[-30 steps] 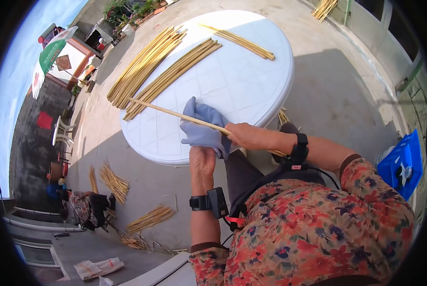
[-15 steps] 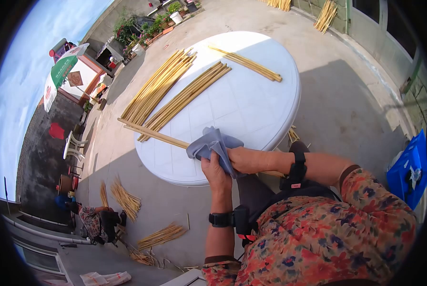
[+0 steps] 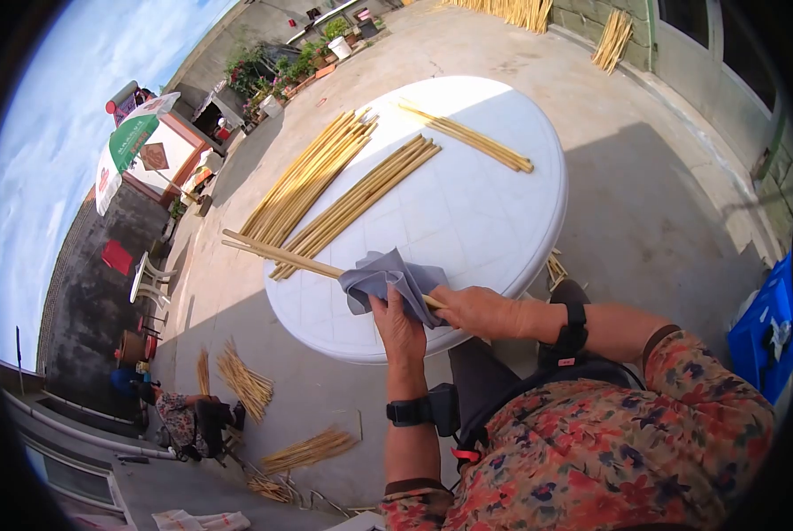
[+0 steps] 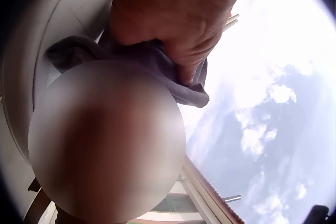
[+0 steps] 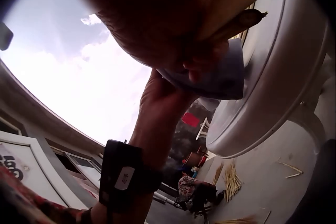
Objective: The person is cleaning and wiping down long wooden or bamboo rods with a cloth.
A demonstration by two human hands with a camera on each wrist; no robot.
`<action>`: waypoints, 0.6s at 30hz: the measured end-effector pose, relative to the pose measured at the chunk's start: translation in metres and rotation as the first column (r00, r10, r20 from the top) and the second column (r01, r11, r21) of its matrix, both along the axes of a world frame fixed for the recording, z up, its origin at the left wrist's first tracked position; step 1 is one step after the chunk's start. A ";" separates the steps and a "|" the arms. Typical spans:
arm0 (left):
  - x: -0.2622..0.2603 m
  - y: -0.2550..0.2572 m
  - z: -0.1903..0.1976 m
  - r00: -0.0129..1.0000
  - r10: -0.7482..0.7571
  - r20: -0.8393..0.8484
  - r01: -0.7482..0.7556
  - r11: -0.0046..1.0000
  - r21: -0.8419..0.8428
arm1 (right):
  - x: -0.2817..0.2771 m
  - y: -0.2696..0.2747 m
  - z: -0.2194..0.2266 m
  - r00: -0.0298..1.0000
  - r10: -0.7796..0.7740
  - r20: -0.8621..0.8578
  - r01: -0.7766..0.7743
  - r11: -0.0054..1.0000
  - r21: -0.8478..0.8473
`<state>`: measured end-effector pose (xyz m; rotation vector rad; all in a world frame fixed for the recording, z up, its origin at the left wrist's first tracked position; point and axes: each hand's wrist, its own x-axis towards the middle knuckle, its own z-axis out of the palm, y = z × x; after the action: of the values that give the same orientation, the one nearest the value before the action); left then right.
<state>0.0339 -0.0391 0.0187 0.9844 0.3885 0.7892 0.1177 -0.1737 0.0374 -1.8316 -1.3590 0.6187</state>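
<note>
A grey-blue cloth [image 3: 377, 276] is wrapped about two long pale sticks [image 3: 304, 260] near the table's front edge. My left hand [image 3: 402, 334] grips the cloth round them, thumb on top; its fingers are mostly hidden beneath. Just to the right, my right hand [image 3: 478, 310] holds the sticks close to their near end. In the right wrist view, the stick ends [image 5: 245, 20] poke out past that hand, one of them dark and rough. The sticks' far ends reach over several sticks lying on the white round table [image 3: 476, 226].
On the table lie a large bundle of sticks [image 3: 304, 186], a row of sticks [image 3: 361, 203] and a few more sticks [image 3: 467, 137]. Stick piles [image 3: 244, 380] lie on the ground at left, near a seated person [image 3: 188, 418]. A blue container [image 3: 768, 327] stands at right.
The cloth, earlier lying open beneath one visible stick, is now folded round two. My left hand has turned from palm-up to thumb-on-top. The head view has shifted, showing more of the yard.
</note>
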 end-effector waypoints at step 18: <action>0.022 -0.007 -0.004 0.980 0.176 0.088 -0.161 0.975 -0.156 | 0.005 0.021 -0.014 0.991 0.128 -0.027 -0.124 0.984 0.130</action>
<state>0.0559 -0.0466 0.0147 0.7758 0.4409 0.9464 0.1228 -0.1532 0.0236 -1.6353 -1.4656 0.6112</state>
